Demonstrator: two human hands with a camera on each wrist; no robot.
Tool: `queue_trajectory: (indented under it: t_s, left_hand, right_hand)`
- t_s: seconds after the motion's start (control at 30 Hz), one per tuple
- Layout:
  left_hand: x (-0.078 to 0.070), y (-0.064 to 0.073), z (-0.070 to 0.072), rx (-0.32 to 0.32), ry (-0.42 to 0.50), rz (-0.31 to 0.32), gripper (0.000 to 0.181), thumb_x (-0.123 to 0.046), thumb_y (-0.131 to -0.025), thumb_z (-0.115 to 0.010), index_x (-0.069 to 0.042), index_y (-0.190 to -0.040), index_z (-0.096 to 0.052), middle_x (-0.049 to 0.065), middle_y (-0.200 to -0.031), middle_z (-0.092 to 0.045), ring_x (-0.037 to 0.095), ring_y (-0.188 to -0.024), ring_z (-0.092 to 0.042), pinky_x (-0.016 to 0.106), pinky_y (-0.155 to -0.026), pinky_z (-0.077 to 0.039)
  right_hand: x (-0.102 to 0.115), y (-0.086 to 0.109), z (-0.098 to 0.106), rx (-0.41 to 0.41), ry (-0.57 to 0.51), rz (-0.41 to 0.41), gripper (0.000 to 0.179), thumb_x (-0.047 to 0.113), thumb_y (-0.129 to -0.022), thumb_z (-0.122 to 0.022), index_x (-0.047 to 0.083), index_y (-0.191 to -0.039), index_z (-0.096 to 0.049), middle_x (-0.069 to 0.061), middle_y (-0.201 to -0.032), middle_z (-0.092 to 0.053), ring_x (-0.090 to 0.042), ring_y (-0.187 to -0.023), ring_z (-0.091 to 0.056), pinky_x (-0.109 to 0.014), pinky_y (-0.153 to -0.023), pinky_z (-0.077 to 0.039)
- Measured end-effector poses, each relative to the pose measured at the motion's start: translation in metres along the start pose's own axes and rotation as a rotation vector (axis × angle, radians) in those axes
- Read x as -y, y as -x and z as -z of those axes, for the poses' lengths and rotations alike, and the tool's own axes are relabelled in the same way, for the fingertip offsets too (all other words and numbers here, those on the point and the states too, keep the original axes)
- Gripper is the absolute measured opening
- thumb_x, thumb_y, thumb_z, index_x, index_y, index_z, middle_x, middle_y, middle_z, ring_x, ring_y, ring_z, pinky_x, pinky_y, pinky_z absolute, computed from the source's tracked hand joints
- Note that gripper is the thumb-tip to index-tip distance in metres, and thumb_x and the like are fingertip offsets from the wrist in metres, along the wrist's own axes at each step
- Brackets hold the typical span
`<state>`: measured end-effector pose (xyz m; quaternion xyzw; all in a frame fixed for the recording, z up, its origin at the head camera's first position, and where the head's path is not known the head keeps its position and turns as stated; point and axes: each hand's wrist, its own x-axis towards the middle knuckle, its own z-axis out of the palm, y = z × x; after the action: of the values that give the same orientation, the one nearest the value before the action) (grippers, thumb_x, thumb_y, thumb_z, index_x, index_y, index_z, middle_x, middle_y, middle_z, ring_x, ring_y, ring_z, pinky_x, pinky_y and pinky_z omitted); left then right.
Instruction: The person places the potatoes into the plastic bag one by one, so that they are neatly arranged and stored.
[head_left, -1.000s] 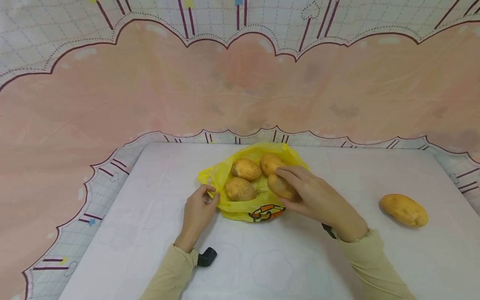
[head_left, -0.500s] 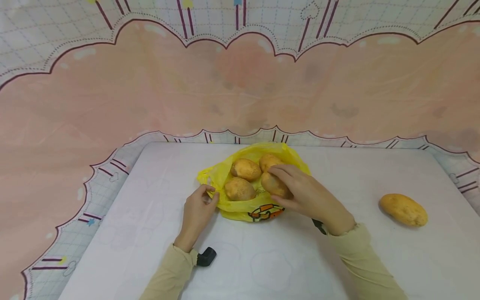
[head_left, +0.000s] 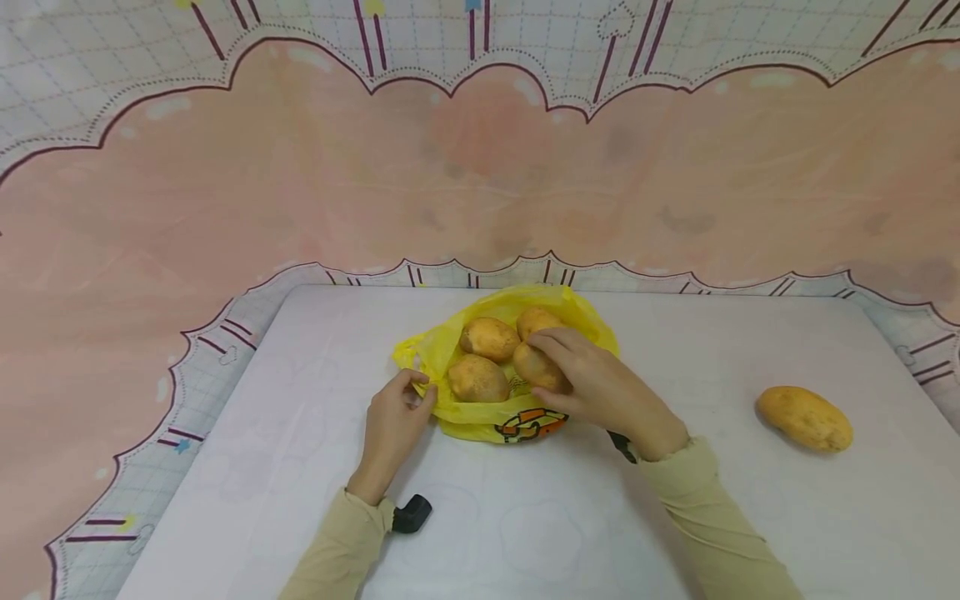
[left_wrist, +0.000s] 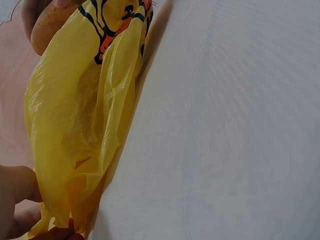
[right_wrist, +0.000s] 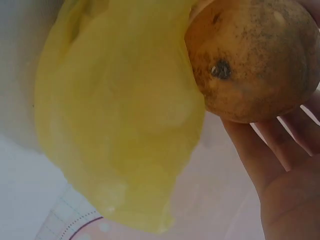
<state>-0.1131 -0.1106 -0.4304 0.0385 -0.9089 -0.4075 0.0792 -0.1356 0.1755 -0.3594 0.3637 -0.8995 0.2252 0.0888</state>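
Observation:
A yellow plastic bag (head_left: 453,425) with an orange and black print lies spread at the table's middle, its mouth facing up. Three potatoes sit in it: one at the near left (head_left: 477,379), one behind that (head_left: 489,338) and one at the back right (head_left: 536,320). My right hand (head_left: 603,392) grips another potato (right_wrist: 250,60) between thumb and fingers, over the right part of the bag's mouth. At the bag's left edge my left hand (head_left: 393,429) pinches the plastic between thumb and fingers; the left wrist view shows its fingertips (left_wrist: 22,182) at the gathered corner.
One more potato (head_left: 805,418) lies alone on the white table (head_left: 750,517), well right of the bag. A patterned cloth (head_left: 420,183) hangs behind the table. Black wrist mounts (head_left: 412,514) stick out from the sleeves.
My right hand has carried its potato a little to the left, further over the bag. The left hand stays at the bag's edge, and the potatoes inside lie as before.

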Motion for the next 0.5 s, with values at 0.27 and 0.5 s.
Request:
queue_trajectory:
  t_s: [0.27,0.5]
  left_hand:
    - [0.001,0.000,0.001,0.005,0.004,-0.004,0.018,-0.019,-0.092,-0.068,-0.007,-0.105,-0.068,0.007,-0.081,-0.068,0.014,-0.063,-0.056,0.026,-0.058,-0.045]
    - [0.001,0.000,0.001,0.004,-0.001,-0.005,0.018,-0.019,-0.091,-0.068,-0.007,-0.105,-0.068,0.007,-0.080,-0.068,0.014,-0.063,-0.056,0.027,-0.058,-0.045]
  right_hand:
    - [-0.004,-0.002,-0.010,0.008,0.002,-0.026,0.062,0.027,-0.085,-0.079,0.001,-0.136,-0.053,-0.015,-0.135,-0.056,-0.028,-0.121,-0.056,-0.043,-0.099,-0.050]
    - [-0.005,-0.004,-0.016,0.038,0.008,-0.042,0.061,0.027,-0.086,-0.078,0.000,-0.135,-0.054,-0.016,-0.133,-0.058,-0.029,-0.122,-0.057,-0.043,-0.102,-0.048]
